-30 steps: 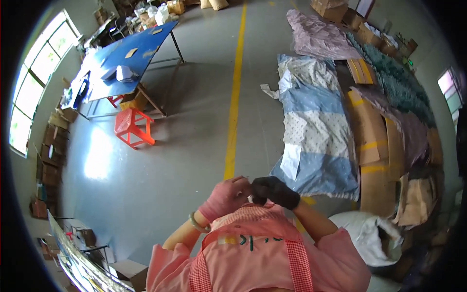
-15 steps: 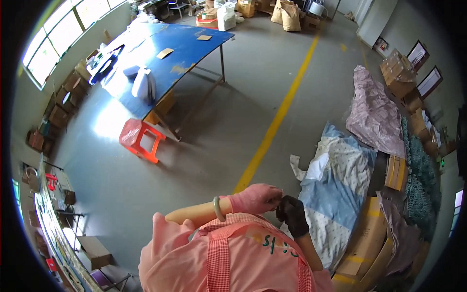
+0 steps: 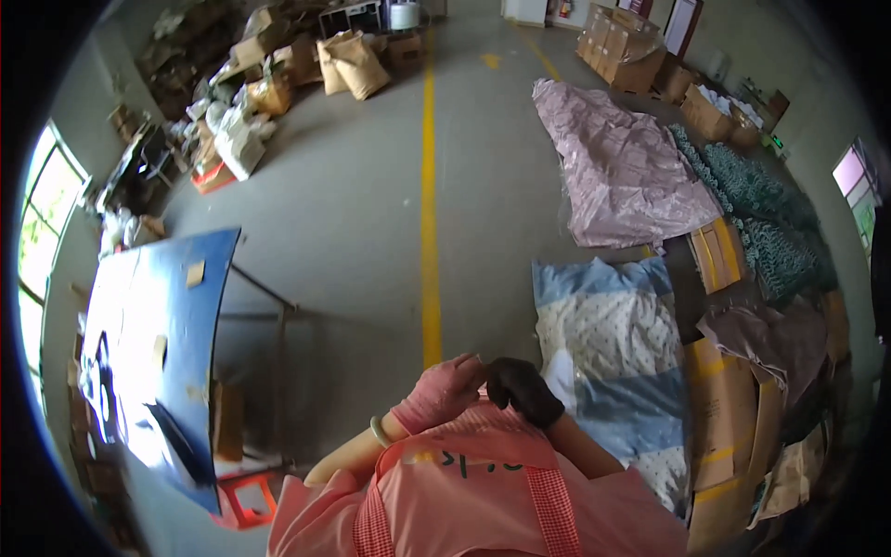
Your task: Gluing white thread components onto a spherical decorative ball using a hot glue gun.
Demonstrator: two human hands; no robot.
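My left hand (image 3: 445, 392) wears a pink glove, with a pale bangle (image 3: 379, 431) at the wrist. Beside it, my right hand (image 3: 525, 392) is in a black glove. Both are held in front of my chest, their fingertips close together or touching. The fingers of each hand are curled in, and whatever they may hold is too small or hidden to see. Just beyond my right hand lies a large bundle covered in blue and white patterned cloth (image 3: 608, 339). My pink top with checked straps (image 3: 557, 506) fills the lower middle.
A blue-topped table (image 3: 200, 306) stands at the left, a red stool (image 3: 251, 499) by its near end. A yellow floor line (image 3: 429, 204) runs ahead. Pinkish wrapped goods (image 3: 631, 172), cardboard boxes (image 3: 719, 418) and teal netting-like material (image 3: 770, 246) lie right. Brown sacks (image 3: 353, 65) stand far off.
My view has turned to the right, so the table and stool sit farther left. My hands stay together before my chest, with the left one now more raised and bent at the wrist.
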